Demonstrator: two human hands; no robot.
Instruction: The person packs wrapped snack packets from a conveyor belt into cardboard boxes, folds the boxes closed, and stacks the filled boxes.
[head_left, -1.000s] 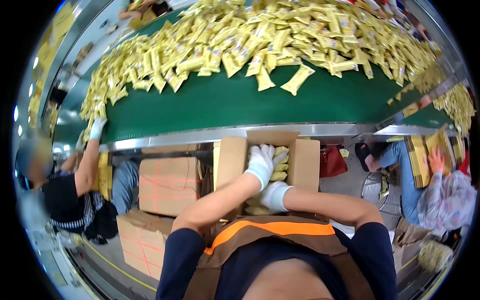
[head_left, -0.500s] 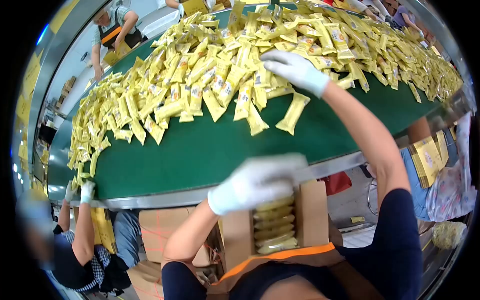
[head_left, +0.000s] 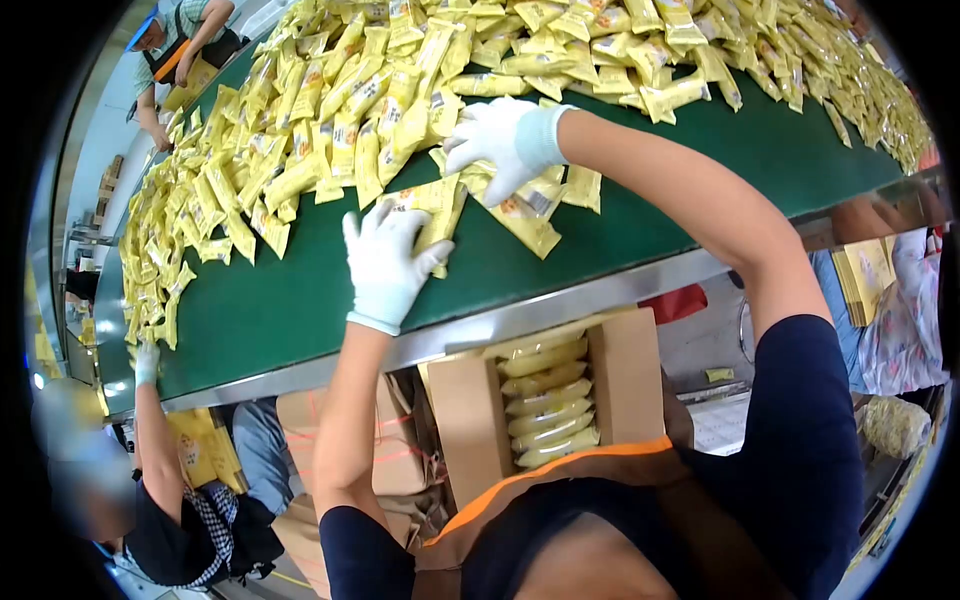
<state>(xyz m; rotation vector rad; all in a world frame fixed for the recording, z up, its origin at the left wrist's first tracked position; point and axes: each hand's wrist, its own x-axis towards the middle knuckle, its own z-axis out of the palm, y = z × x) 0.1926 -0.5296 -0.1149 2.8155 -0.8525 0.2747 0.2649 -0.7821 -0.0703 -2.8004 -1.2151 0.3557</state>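
Head view. The left hand (head_left: 390, 260), gloved in white, is set palm down at the front of the pile, fingers spread and thumb apart; its fingertips rest on a yellow packet (head_left: 430, 198) and are not closed around it. The right hand (head_left: 508, 145), also gloved, is spread over a packet cluster (head_left: 530, 225), wrist bent, not clenched. Whether either hand bears any weight cannot be told.

Both packet groups lie on the green bench (head_left: 280, 310), between the main pile (head_left: 350, 150) and the metal edge (head_left: 560, 305). A carton (head_left: 470, 425) with its side flaps spread stands below that edge, in front of the wearer, and holds packed packets (head_left: 548, 412).

Possible faults: with the fingers this loose, an overlapping packet could slip out if lifted — cause: smooth film and uneven contact. Pressing hard could crush the contents. Pulling at the pile front could bring down neighbouring packets, since they lean on one another. A dropped packet could strike the metal edge or a carton flap.

Count: gloved hands of the wearer, two; cartons with spread flaps, one; packets visible in it, at least six — the far end is partly hidden. Loose packets on the bench: too many and too overlapped to count. One co-worker's gloved hand (head_left: 147, 365) shows at the far left.
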